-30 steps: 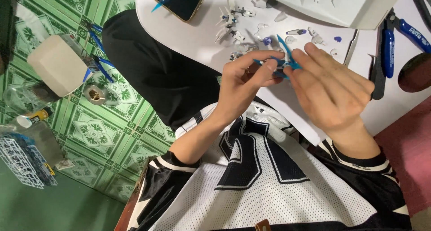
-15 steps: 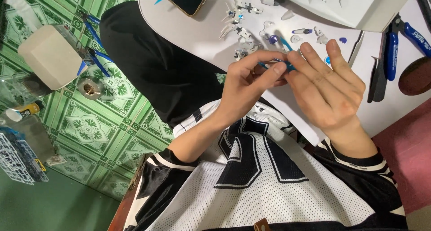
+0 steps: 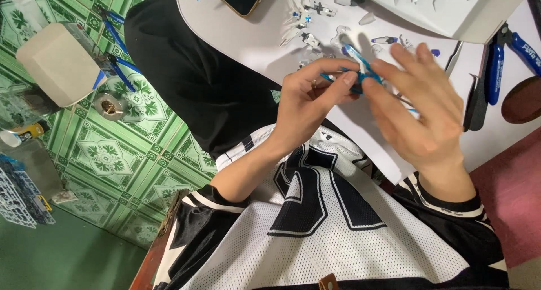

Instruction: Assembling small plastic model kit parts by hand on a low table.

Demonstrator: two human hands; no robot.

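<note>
The left hand (image 3: 307, 101) pinched a small blue plastic part (image 3: 360, 67) above the white table (image 3: 253, 42); the right hand (image 3: 420, 112), fingers spread, touched it. Blue-handled cutters (image 3: 496, 70) and loose white pieces (image 3: 307, 19) lay beyond.

Green patterned floor tiles (image 3: 107, 155) beneath a white round table (image 3: 236, 36).
</note>
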